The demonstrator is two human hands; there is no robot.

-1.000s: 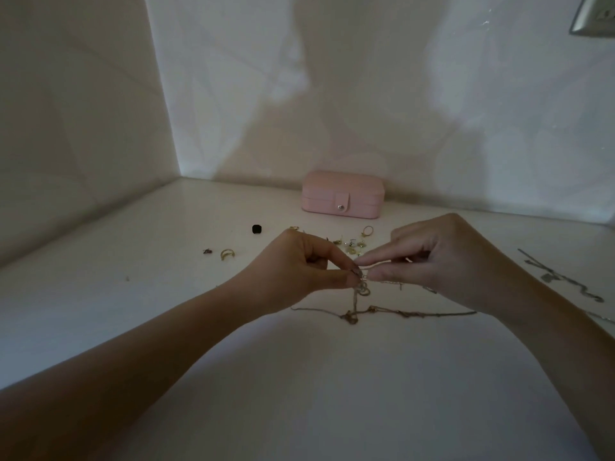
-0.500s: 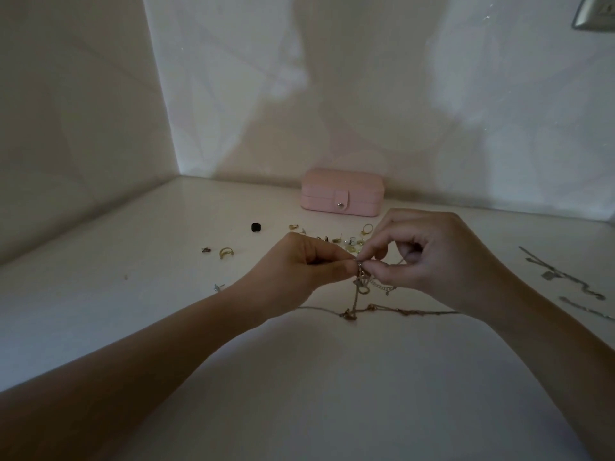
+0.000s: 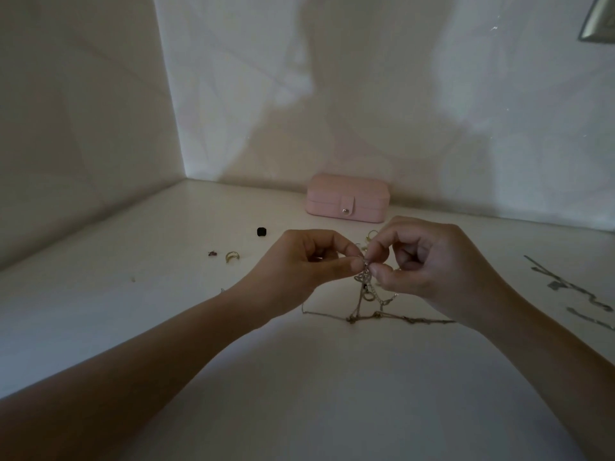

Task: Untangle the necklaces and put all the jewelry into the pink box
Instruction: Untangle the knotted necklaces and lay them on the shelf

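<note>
Both left hand (image 3: 299,266) and right hand (image 3: 436,261) pinch necklaces (image 3: 363,281) — hanging vertically, tails sideways.

White tabletop (image 3: 133,327), closed pink box (image 3: 347,202), gold ring (image 3: 232,256), black bead (image 3: 262,231), tangled chains (image 3: 382,317).

A plain pink box (image 3: 347,201) with a silver snap is seen; the tangled chains (image 3: 366,294) appear silvery, perhaps partly gold; a gold ring (image 3: 232,256) and a black bead (image 3: 262,231).

Forearms converging, left hand (image 3: 299,264) and right hand (image 3: 432,264) pinching, tips nearly touching
</note>
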